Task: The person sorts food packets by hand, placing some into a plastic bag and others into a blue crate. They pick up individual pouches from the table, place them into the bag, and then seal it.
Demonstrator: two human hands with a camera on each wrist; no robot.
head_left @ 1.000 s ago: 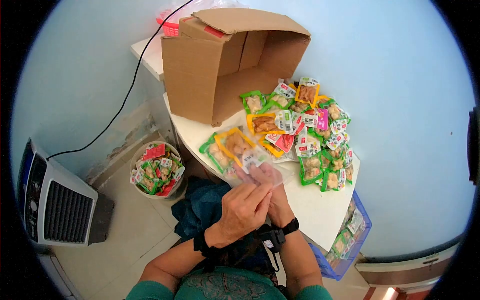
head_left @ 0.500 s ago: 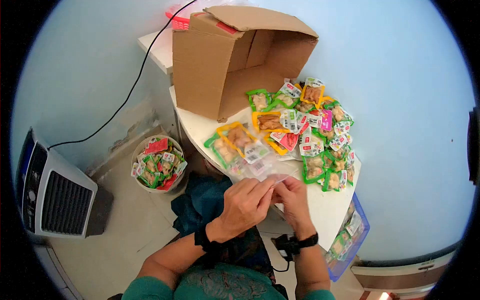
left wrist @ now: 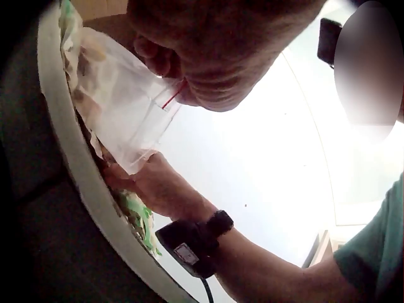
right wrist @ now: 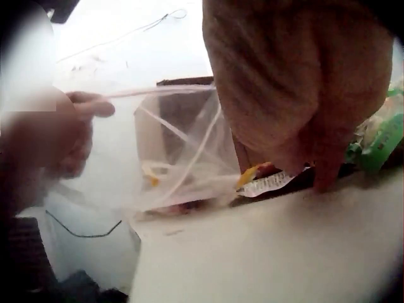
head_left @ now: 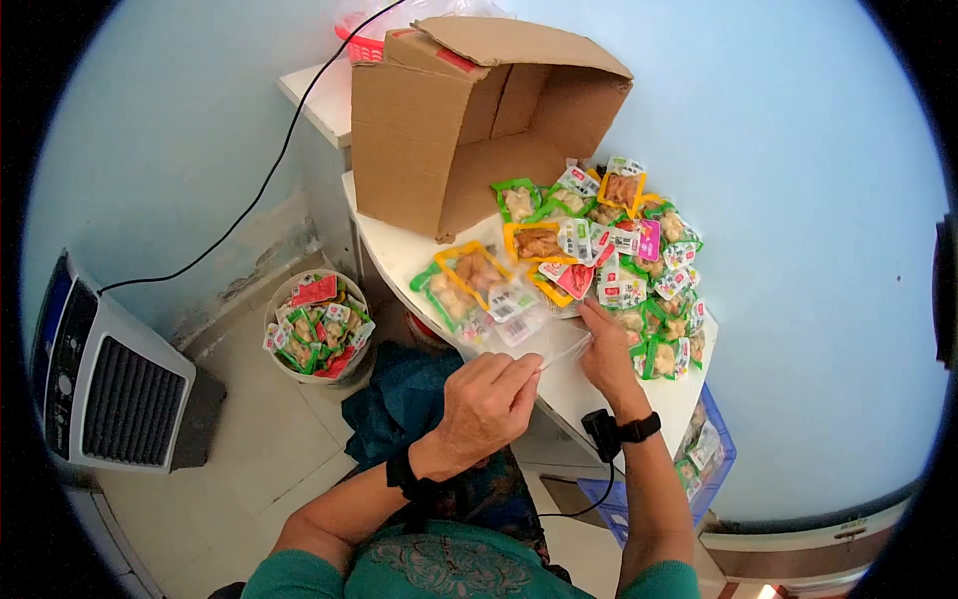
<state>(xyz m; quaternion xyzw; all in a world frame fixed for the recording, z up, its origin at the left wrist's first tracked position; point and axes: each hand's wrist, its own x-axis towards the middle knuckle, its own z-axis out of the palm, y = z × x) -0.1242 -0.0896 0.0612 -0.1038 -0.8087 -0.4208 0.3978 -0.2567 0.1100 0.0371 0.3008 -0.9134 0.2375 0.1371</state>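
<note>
A clear plastic bag point(head_left: 554, 349) lies at the table's near edge, its mouth drawn taut between both hands. Inside show a yellow-edged food pack point(head_left: 477, 270) and a green-edged one point(head_left: 439, 297). My left hand point(head_left: 484, 399) pinches the left end of the mouth, where a red line point(left wrist: 172, 96) runs along the rim in the left wrist view. At the other end my right hand point(head_left: 611, 357) holds the bag's edge by thumb and fingers, its fingertips pointing toward the heaped packs. From the right wrist, the film point(right wrist: 183, 148) stretches across between the hands.
Several food packs point(head_left: 624, 290) lie heaped on the white table point(head_left: 574, 399). An open cardboard box point(head_left: 409, 150) lies on its side behind. A bucket of packs point(head_left: 317, 329) and an air cooler point(head_left: 120, 389) stand on the left; a blue basket point(head_left: 720, 469) is low right.
My right hand has moved right and away from my left hand, along the bag's mouth, which is now stretched out. The left hand keeps its pinch; the bag has settled onto the table.
</note>
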